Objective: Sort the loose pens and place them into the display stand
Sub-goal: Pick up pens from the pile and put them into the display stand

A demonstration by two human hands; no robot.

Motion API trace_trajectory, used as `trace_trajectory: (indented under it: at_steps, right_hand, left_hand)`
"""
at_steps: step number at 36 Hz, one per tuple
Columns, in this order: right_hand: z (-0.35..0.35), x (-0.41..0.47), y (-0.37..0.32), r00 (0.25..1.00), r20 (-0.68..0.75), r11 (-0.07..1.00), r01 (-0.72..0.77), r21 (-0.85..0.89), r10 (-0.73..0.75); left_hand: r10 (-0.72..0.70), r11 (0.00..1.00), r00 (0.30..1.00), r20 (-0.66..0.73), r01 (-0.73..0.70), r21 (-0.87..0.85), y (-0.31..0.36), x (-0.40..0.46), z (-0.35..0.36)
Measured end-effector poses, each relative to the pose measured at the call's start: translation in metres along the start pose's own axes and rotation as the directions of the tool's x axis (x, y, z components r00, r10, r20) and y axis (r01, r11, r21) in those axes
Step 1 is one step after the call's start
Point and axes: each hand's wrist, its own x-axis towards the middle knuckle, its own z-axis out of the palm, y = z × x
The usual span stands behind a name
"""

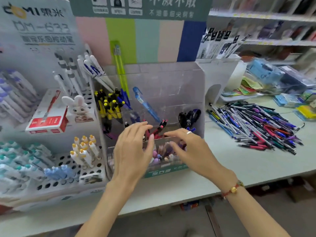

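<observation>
Hands (135, 151) (186, 147) over display stand (193, 82) | loose pens (256, 124) right

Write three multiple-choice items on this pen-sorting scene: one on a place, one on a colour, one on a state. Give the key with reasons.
1. Where does the heap of loose mixed-colour pens lie?
A. on the pale counter, right of the clear acrylic display stand
B. inside the stand
C. on the floor

2. What colour are the pens with black clips in the stand's left compartment?
A. green
B. yellow
C. white

3. How are the left hand and right hand?
A. both clenched
B. fingers relaxed over the red pens
C. gripping the red box

Key: 1 A, the heap is spread on the counter; 2 B, their barrels are yellow; 3 B, neither hand plainly grips anything.
</observation>
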Motion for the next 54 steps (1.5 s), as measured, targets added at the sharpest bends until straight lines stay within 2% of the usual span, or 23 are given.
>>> trace_trajectory:
  at_steps: [3,9,12,15,20,22,24,26,28,32,37,42,45,47,54]
  right_hand:
    - [-0.040,-0.018,0.036,0.994,0.034,0.994,-0.102,0.035,0.101]
    - [-0.112,-0.035,0.121,0.956,0.046,0.957,-0.287,-0.033,0.288]
    - [-0.138,-0.037,0.180,0.932,0.077,0.924,-0.336,-0.184,0.355]
    - [-0.162,-0.038,0.240,0.898,0.129,0.868,-0.358,-0.345,0.421]
    - [-0.190,-0.033,0.329,0.829,0.274,0.762,-0.250,-0.598,0.487]
    - [-0.191,-0.030,0.360,0.826,0.305,0.750,-0.198,-0.631,0.474]
    - [-0.184,-0.028,0.384,0.830,0.311,0.741,-0.169,-0.650,0.463]
    - [-0.172,-0.027,0.402,0.869,0.265,0.738,-0.154,-0.657,0.417]
    - [-0.158,-0.024,0.415,0.907,0.207,0.759,-0.162,-0.630,0.366]
    - [-0.131,-0.021,0.446,0.907,0.240,0.783,-0.138,-0.606,0.346]
    - [-0.118,-0.028,0.465,0.929,0.217,0.785,-0.111,-0.610,0.300]
    - [-0.114,-0.028,0.473,0.949,0.191,0.793,-0.089,-0.602,0.251]
    - [-0.111,-0.030,0.476,0.954,0.178,0.793,-0.089,-0.603,0.242]
    - [-0.109,-0.030,0.478,0.959,0.166,0.792,-0.087,-0.604,0.232]
    - [-0.107,-0.031,0.477,0.966,0.138,0.792,-0.092,-0.603,0.217]
  left_hand:
    - [0.022,1.000,1.000,-0.007,-0.022,-0.018,0.031,0.014,0.010]
    - [0.147,0.984,0.986,0.076,-0.139,-0.108,0.121,0.042,0.064]
    - [0.168,0.985,0.957,0.236,-0.153,-0.081,0.164,0.057,0.113]
    - [0.170,0.982,0.895,0.412,-0.188,0.003,0.192,0.073,0.169]
    - [0.076,0.945,0.781,0.620,-0.254,0.205,0.213,0.098,0.258]
    - [0.006,0.952,0.748,0.664,-0.208,0.225,0.213,0.104,0.287]
    - [-0.113,0.971,0.711,0.694,-0.070,0.230,0.207,0.102,0.312]
    - [-0.258,0.966,0.679,0.688,0.170,0.195,0.201,0.093,0.334]
    - [-0.378,0.918,0.659,0.650,0.355,0.174,0.198,0.086,0.354]
    - [-0.523,0.825,0.639,0.564,0.546,0.147,0.198,0.091,0.389]
    - [-0.599,0.782,0.663,0.450,0.604,0.151,0.206,0.125,0.422]
    - [-0.612,0.789,0.678,0.408,0.560,0.253,0.215,0.147,0.447]
    - [-0.661,0.742,0.653,0.371,0.641,0.196,0.217,0.149,0.457]
    - [-0.659,0.742,0.649,0.380,0.646,0.182,0.218,0.150,0.462]
    - [-0.589,0.805,0.667,0.457,0.534,0.258,0.204,0.155,0.462]
